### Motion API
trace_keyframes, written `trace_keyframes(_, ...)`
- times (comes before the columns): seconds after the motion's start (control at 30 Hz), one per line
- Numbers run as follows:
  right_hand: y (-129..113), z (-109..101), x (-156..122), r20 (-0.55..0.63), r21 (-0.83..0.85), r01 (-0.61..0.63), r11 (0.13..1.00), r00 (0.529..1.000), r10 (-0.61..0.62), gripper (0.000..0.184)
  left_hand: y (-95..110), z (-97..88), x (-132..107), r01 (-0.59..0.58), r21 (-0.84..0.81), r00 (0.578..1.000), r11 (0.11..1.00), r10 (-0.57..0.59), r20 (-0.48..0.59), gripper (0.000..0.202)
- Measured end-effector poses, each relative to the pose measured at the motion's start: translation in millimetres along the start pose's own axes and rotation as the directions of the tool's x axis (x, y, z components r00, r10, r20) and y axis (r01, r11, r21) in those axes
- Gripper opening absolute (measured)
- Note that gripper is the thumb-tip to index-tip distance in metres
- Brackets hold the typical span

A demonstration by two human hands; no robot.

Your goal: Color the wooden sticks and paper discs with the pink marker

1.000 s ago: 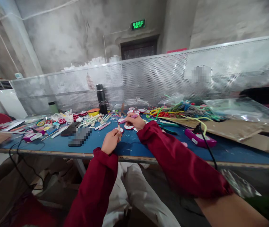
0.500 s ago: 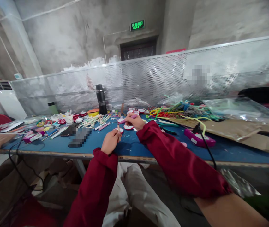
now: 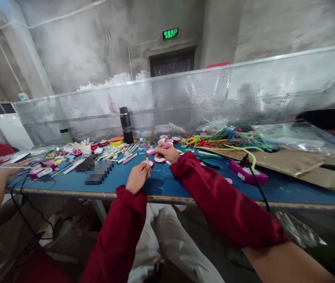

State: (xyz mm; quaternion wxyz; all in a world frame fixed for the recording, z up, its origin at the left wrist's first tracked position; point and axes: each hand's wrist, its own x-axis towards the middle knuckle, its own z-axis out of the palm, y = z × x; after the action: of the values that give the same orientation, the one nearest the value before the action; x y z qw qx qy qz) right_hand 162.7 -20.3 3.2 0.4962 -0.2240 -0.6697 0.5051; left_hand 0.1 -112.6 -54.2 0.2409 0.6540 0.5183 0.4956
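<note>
Left hand (image 3: 138, 176): closed round a stick (image 3: 148, 160).
Right hand (image 3: 170, 153): gripping a pink pen (image 3: 165, 146).
Pink pen: near the stick (touching? can't tell); fine work, apparently, wanting steadiness next.

"What colours do we have on us?"

"Our sleeves (image 3: 130, 218) are plain deep red, our trousers (image 3: 172, 234) pale grey."

"And close by?"

"We see a mauve-pink pen-like tool (image 3: 166, 146), a pale tan stick (image 3: 147, 160) and a white disc (image 3: 159, 160) with a red rim, against the blue bench (image 3: 163, 188)."

"What else do we notice?"

"We have a purple device (image 3: 253, 177), a black flask (image 3: 126, 125), a pale yellow cord (image 3: 244, 149), a silver-grey screen (image 3: 182, 88) patterned with tiny holes, and a black sign (image 3: 170, 33) with bright green lettering."
</note>
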Motion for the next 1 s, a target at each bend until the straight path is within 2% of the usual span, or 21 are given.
trace_keyframes(0.33, -1.0, -1.3, 0.5, -0.012, -0.020, -0.005, 1.000, 1.000, 0.005, 0.024, 1.1, -0.2, 0.0, -0.001, 0.002, 1.000, 1.000, 0.001, 0.004, 0.030)
trace_keyframes(0.6, 1.0, -1.0, -0.2, 0.027, -0.006, -0.016, 1.000, 1.000, 0.016, 0.028, 1.7, -0.2, -0.8, -0.005, 0.001, 1.000, 1.000, 0.005, 0.002, 0.031)
trace_keyframes(0.8, -1.0, 0.3, 1.2, -0.031, -0.018, 0.007, 1.000, 0.999, -0.008, 0.030, 0.2, -0.5, -0.8, -0.013, 0.003, 1.000, 1.000, 0.013, 0.003, 0.030)
trace_keyframes(1.0, -1.4, 1.7, -0.4, 0.014, -0.015, 0.003, 1.000, 1.000, -0.003, 0.030, -0.5, -0.4, -0.2, -0.007, 0.013, 1.000, 1.000, 0.007, 0.006, 0.031)
